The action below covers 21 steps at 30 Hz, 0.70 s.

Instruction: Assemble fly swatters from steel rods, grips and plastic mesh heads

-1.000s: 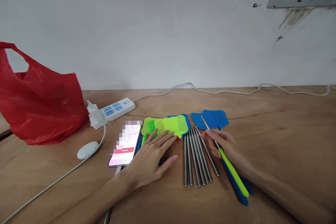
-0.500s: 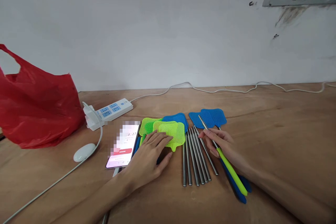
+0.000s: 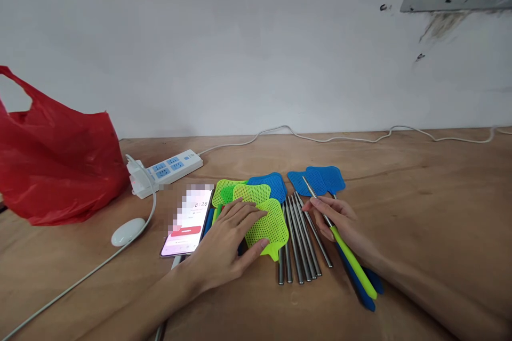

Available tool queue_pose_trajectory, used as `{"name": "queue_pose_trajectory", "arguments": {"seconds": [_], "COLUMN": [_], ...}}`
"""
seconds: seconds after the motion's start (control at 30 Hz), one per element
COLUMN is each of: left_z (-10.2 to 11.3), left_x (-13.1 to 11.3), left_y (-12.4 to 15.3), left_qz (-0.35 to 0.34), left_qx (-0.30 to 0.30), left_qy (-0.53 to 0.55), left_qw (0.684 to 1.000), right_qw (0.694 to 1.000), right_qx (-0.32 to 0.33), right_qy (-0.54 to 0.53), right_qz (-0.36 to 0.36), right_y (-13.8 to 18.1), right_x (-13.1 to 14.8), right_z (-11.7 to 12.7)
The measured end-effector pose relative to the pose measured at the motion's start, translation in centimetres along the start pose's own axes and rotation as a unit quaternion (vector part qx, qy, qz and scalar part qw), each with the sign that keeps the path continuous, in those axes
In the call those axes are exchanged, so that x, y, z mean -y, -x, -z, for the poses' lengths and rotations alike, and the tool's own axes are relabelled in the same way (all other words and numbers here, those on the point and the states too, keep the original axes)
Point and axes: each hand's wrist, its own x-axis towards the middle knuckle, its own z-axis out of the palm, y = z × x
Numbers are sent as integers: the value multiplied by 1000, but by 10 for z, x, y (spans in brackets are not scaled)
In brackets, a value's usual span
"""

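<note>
My left hand (image 3: 230,240) lies with fingers spread over a yellow-green fly swatter head (image 3: 269,232); fingertips and thumb rest on its mesh. Under and behind it are another yellow-green head (image 3: 256,192), a bright green one and blue heads (image 3: 274,186). My right hand (image 3: 334,216) is closed around a metal rod (image 3: 310,186) with a yellow-green handle (image 3: 354,261); no swatter head shows on its tip. Loose metal rods (image 3: 300,245) lie side by side between the hands. Beneath my right hand are blue swatter heads (image 3: 306,181) and blue handles (image 3: 358,285).
Left of my left hand lies a lit phone (image 3: 188,224), partly blurred out. Farther left are a power strip (image 3: 172,168) with a plugged-in charger, a white oval object (image 3: 128,232) by the cable, and a red plastic bag (image 3: 60,165). A wall (image 3: 256,53) bounds the table's back.
The top yellow-green swatter head has shifted toward me under my left hand, now overlapping the upper rods. My left thumb has moved onto its mesh. The right hand holds its rod much as before.
</note>
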Motion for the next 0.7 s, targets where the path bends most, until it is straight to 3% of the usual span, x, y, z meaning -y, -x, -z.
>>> {"name": "queue_pose_trajectory", "arguments": {"seconds": [0.17,0.43,0.7], "left_z": [1,3,4], "left_x": [2,5,3], "left_y": [1,-1,2], "left_qz": [10,-2,-1], "left_qx": [54,71,1], "left_qy": [-14,-24,-8], "left_qw": [998,997,1000], "right_qw": [1000,999,997], "right_qx": [1,7,16], "right_qy": [11,39,79], "right_qz": [-3,-9,0], "right_y": [1,2,2], "right_x": [2,0,0], "right_z": [-1,1,1]}}
